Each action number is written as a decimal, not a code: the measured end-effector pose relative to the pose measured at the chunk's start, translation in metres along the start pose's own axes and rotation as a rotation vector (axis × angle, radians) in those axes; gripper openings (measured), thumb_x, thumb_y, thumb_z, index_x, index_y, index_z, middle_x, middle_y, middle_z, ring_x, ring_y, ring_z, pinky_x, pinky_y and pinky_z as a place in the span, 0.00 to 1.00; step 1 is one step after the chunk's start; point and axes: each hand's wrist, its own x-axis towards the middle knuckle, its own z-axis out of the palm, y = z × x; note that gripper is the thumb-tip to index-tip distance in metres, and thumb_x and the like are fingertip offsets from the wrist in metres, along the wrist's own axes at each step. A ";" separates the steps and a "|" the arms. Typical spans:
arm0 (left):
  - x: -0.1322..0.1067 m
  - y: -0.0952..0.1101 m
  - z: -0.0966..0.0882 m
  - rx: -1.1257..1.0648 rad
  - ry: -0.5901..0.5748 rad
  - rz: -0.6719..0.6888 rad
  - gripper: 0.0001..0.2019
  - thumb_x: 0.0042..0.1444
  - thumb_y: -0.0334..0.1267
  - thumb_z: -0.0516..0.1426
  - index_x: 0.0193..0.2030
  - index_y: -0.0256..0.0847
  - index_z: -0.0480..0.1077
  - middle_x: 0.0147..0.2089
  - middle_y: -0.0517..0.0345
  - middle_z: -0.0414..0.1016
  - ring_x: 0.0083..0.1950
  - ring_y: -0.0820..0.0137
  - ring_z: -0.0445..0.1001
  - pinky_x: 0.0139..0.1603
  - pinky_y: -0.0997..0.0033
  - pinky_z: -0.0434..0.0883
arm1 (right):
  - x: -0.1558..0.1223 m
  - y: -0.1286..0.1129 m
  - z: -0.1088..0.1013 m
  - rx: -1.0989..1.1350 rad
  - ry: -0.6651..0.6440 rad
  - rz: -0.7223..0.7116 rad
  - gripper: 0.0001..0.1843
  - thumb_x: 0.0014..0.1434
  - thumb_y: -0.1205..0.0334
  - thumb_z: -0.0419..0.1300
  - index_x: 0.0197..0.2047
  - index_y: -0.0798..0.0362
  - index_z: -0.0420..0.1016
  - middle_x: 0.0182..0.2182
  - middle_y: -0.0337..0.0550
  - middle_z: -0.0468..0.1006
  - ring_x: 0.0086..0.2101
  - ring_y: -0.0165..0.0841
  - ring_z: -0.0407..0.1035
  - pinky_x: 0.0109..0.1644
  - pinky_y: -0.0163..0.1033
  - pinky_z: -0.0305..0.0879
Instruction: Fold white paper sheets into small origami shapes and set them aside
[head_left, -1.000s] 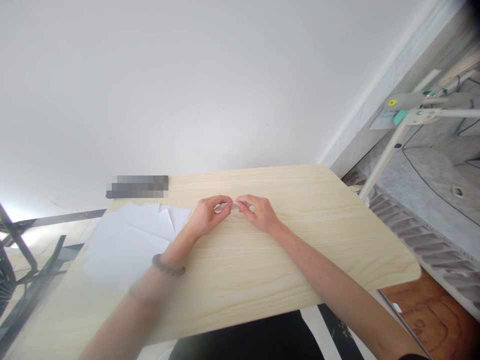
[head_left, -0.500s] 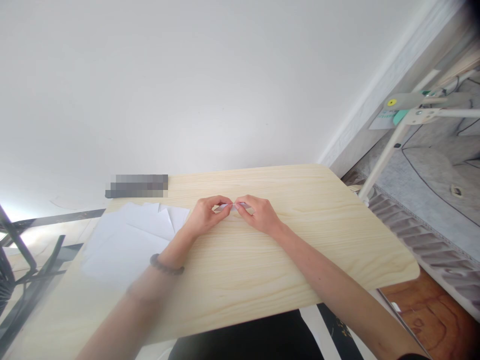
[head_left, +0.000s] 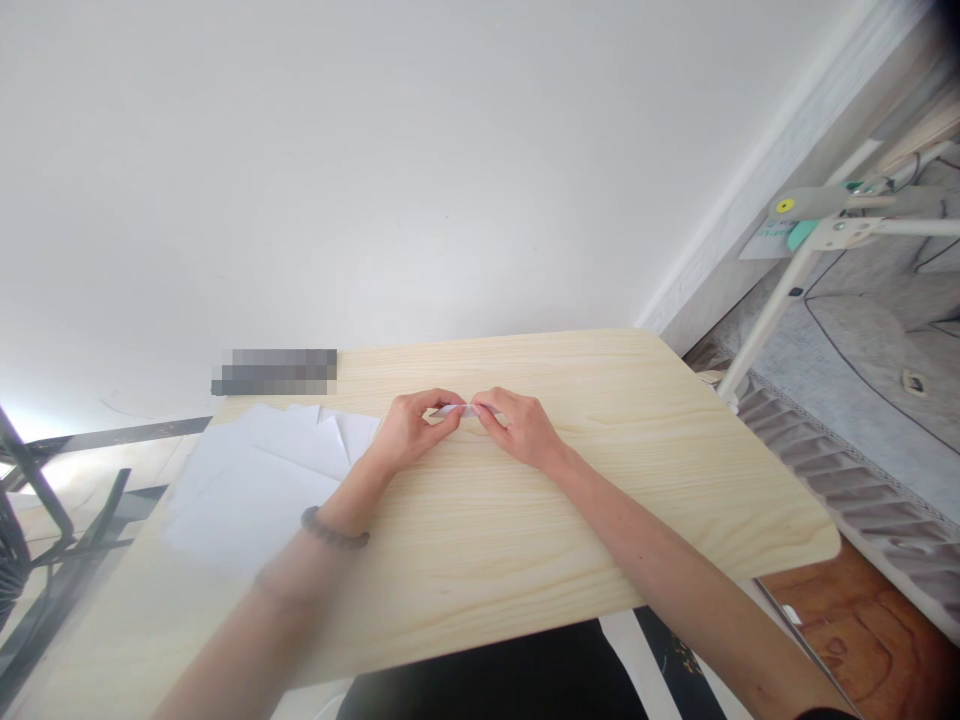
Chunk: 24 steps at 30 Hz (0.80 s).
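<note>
Between my two hands is a small, narrow folded piece of white paper (head_left: 448, 410), seen nearly edge-on over the middle of the table. My left hand (head_left: 415, 425), with a dark beaded bracelet on its wrist, pinches it by thumb and fingertips from the left. From the other side my right hand (head_left: 516, 424) grips it the same way, the fingertips of both hands almost meeting. Fingers cover part of the paper, so its full shape cannot be made out.
Loose white sheets (head_left: 247, 490) lie spread on the left of the wooden table (head_left: 637, 520). A blurred-out dark object (head_left: 277, 372) sits at the back left, against the wall (head_left: 465, 180). Right of the table stands a white metal frame (head_left: 772, 310).
The fingertips have shifted slightly, and a little more of the folded paper shows between them. Both hands stay in nearly the same place.
</note>
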 end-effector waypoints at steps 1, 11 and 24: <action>0.000 0.001 0.000 0.005 0.002 0.002 0.09 0.52 0.39 0.53 0.34 0.39 0.72 0.33 0.60 0.75 0.33 0.74 0.72 0.29 0.80 0.67 | 0.000 0.000 0.000 0.003 0.000 -0.001 0.10 0.60 0.62 0.46 0.40 0.51 0.67 0.34 0.40 0.74 0.34 0.28 0.68 0.39 0.32 0.60; 0.000 0.002 0.000 -0.019 -0.002 -0.049 0.10 0.53 0.40 0.52 0.35 0.38 0.71 0.33 0.59 0.75 0.33 0.73 0.71 0.22 0.82 0.64 | 0.002 -0.001 0.000 0.041 0.000 0.002 0.11 0.61 0.62 0.45 0.41 0.51 0.67 0.33 0.41 0.73 0.32 0.27 0.67 0.37 0.32 0.60; 0.000 0.002 -0.002 0.024 0.031 -0.003 0.11 0.53 0.41 0.52 0.35 0.39 0.73 0.35 0.58 0.77 0.34 0.71 0.73 0.32 0.77 0.69 | 0.002 0.004 -0.004 0.001 0.017 0.026 0.12 0.61 0.61 0.45 0.40 0.52 0.67 0.31 0.41 0.72 0.31 0.28 0.66 0.35 0.32 0.60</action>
